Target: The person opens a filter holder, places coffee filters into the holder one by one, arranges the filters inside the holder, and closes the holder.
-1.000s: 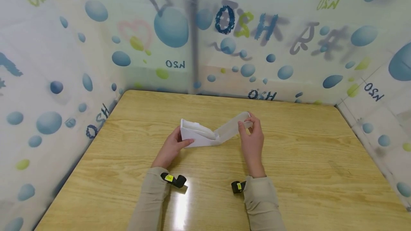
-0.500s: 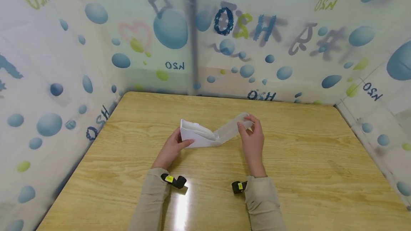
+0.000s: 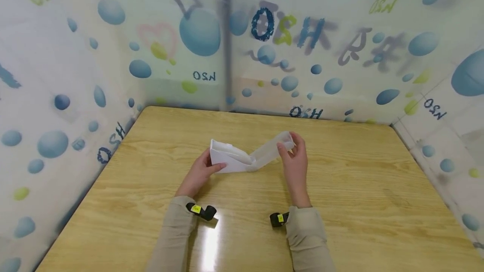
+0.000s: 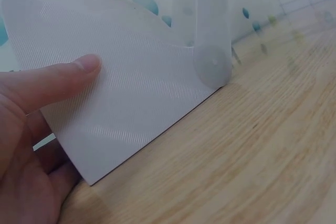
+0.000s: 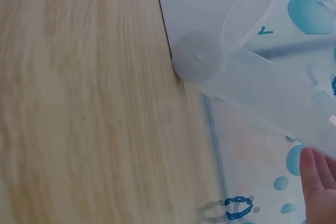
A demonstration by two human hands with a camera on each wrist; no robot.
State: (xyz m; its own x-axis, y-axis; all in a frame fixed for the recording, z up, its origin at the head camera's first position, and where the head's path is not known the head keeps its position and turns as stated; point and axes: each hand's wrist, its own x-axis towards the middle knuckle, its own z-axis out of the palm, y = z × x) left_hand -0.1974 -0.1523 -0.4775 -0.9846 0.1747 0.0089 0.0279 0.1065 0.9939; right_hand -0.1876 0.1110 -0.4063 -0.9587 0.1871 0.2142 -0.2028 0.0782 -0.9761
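A white plastic case (image 3: 231,163) with a finely ribbed side and a slanted, open top stands tilted on the table. Its translucent lid (image 3: 267,153) swings up and to the right from a round hinge (image 5: 198,57) at the case's low right end. My left hand (image 3: 195,174) grips the case's tall left end; in the left wrist view its thumb (image 4: 88,64) lies on the ribbed side. The lid's free end is pinched between the thumb and fingers of my right hand (image 3: 295,169). What the case holds inside cannot be made out.
The work surface is a light wood table (image 3: 351,192). Behind and beside it rise walls (image 3: 321,53) printed with blue drops and letters. Each sleeve cuff carries a small black wrist camera, such as the left one (image 3: 201,211).
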